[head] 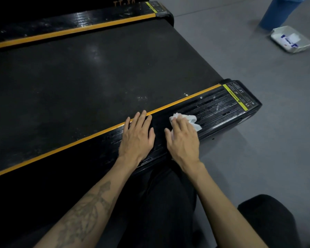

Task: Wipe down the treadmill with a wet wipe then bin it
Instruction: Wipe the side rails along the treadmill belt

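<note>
The black treadmill (pixel 89 68) fills the left and middle of the view, its belt edged with orange stripes. My right hand (pixel 183 138) presses a crumpled white wet wipe (pixel 193 120) flat onto the near ribbed side rail (pixel 217 108), close to the yellow warning label (pixel 235 99). White smears show on the rail just beyond the wipe. My left hand (pixel 138 135) lies flat on the same rail beside the right hand, fingers spread, holding nothing. The blue bin (pixel 277 11) stands on the floor at the top right.
A white wet wipe packet (pixel 292 39) lies on the grey floor (pixel 258 68) next to the bin. The far side rail (pixel 75 24) runs along the top. My dark-trousered knees (pixel 265 221) are at the bottom, beside the treadmill.
</note>
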`<state>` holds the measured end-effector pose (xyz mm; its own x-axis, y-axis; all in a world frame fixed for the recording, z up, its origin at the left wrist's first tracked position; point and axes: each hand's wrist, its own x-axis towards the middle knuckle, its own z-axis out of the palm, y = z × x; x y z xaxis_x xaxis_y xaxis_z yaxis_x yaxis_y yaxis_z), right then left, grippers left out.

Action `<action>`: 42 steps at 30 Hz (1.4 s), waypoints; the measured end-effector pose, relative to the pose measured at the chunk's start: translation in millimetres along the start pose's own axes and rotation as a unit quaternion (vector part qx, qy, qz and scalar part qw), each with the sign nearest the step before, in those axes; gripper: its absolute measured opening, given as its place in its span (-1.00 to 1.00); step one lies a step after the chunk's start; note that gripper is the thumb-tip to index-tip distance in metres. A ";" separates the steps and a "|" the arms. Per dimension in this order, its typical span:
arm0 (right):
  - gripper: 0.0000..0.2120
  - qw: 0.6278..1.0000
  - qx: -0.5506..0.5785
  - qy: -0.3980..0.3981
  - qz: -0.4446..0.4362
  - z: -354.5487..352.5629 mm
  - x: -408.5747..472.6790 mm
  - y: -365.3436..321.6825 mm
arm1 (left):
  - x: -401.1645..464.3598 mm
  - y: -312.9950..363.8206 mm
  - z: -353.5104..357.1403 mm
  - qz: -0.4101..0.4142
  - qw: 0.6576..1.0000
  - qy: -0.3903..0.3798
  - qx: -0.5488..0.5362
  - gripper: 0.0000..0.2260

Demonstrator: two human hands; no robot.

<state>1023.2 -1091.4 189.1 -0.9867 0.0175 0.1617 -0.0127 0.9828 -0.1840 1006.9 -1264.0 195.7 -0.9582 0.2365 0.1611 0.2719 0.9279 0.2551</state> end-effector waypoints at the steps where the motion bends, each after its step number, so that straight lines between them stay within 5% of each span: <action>1: -0.45 1.000 0.007 0.000 -0.019 1.0 0.3 -0.7 | 0.5 0.0 0.0 0.001 1.000 0.000 -0.001 -0.54; 4: -0.50 0.998 0.027 0.021 -0.050 0.5 10.1 12.1 | 1.0 -0.1 -0.5 0.019 1.000 0.002 0.002 -0.54; 9: -0.47 0.999 0.031 0.030 0.028 0.1 -1.3 5.9 | -0.5 -0.6 -0.7 0.047 0.999 0.005 -0.005 -0.55; 15: -0.47 0.999 0.016 0.015 -0.046 1.3 4.8 11.9 | 0.8 0.0 -0.8 0.037 0.999 0.009 -0.010 -0.56; 20: -0.47 0.998 0.029 0.037 0.029 -6.4 -9.7 13.3 | 0.7 -0.3 -1.1 0.040 0.999 0.019 -0.015 -0.57; 26: -0.51 0.999 0.014 0.026 -0.035 -3.0 4.7 22.0 | 1.3 1.8 0.9 0.061 0.998 0.029 -0.010 -0.58; 30: -0.52 0.999 0.009 0.044 0.021 -4.9 -10.0 19.5 | 2.0 0.3 2.6 0.095 0.995 0.023 -0.009 -0.59; 36: -0.50 0.999 0.016 0.034 -0.030 -3.0 -0.6 22.1 | 3.9 2.8 3.8 0.082 0.996 0.020 -0.008 -0.60; 42: -0.53 0.999 0.001 0.035 0.017 -5.0 -20.5 10.4 | 3.4 16.2 7.3 0.042 0.999 0.010 -0.002 -0.63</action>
<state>1044.1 -1080.6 188.7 -0.9726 0.0643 0.2235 0.0206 0.9811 -0.1925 1007.4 -1246.1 193.5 -0.9301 0.3075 0.2008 0.3513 0.9041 0.2431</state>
